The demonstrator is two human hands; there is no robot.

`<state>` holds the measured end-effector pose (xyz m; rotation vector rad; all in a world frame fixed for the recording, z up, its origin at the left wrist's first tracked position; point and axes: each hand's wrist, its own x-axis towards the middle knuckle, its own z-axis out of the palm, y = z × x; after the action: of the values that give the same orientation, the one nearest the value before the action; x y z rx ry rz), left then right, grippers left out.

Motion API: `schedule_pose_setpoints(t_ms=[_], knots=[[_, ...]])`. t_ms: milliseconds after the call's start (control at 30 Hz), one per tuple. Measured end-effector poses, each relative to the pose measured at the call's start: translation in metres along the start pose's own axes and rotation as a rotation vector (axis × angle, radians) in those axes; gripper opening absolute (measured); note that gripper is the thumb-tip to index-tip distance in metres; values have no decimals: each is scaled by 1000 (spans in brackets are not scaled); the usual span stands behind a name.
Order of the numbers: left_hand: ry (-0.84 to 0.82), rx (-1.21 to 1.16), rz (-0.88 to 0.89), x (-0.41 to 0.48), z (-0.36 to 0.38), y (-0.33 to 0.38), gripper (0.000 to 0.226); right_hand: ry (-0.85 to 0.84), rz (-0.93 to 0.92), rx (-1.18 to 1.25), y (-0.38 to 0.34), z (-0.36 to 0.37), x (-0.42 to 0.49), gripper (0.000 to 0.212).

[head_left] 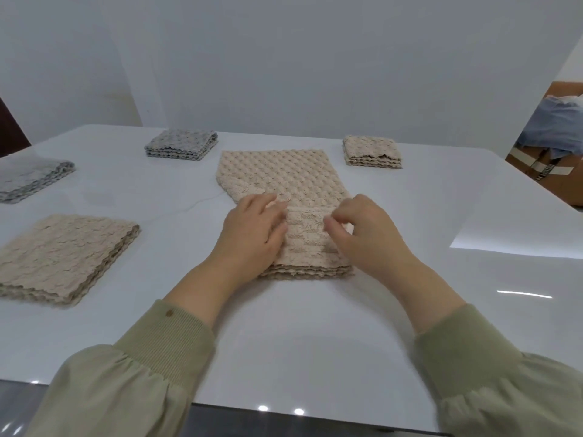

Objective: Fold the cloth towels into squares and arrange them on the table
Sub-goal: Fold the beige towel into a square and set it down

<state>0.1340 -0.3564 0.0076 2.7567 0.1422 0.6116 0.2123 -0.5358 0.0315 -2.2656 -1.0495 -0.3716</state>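
A beige textured towel (280,176) lies in the middle of the white table (315,326), its near end folded over into a thick layered stack (304,244). My left hand (252,230) rests flat on the left side of that fold, fingers straight. My right hand (362,231) sits on the right side with fingers curled, pinching the folded edge between thumb and fingertips. Folded squares lie around: a beige one (66,257) at near left, a grey one (30,178) at far left, a grey one (182,144) at the back, a beige one (372,152) at back right.
The table's glossy top runs to a front edge near my sleeves. A white wall stands behind. Past the table's right corner sit cardboard boxes (549,171) with blue cloth (558,127) on them.
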Motion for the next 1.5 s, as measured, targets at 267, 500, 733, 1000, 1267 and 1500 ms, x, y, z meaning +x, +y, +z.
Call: schedule_pose_setpoints(t_ms=[267, 500, 733, 1000, 1267, 1500], knots=[[-484, 215, -133, -3, 10, -4, 64, -519, 158, -293, 1, 53, 13, 59], [-505, 180, -171, -3, 9, -3, 66, -398, 313, -242, 11, 51, 12, 59], [-454, 165, -145, -6, 10, -4, 65, -214, 500, -88, 45, 25, 18, 44], [-421, 47, -130, -5, 9, -5, 70, -245, 532, 143, 31, 25, 22, 39], [-204, -460, -296, 0, 0, -2, 118, -24, 650, 1037, 21, 24, 20, 46], [-145, -1213, -573, 4, 1, 1, 51, -46, 660, 1462, 23, 15, 19, 39]])
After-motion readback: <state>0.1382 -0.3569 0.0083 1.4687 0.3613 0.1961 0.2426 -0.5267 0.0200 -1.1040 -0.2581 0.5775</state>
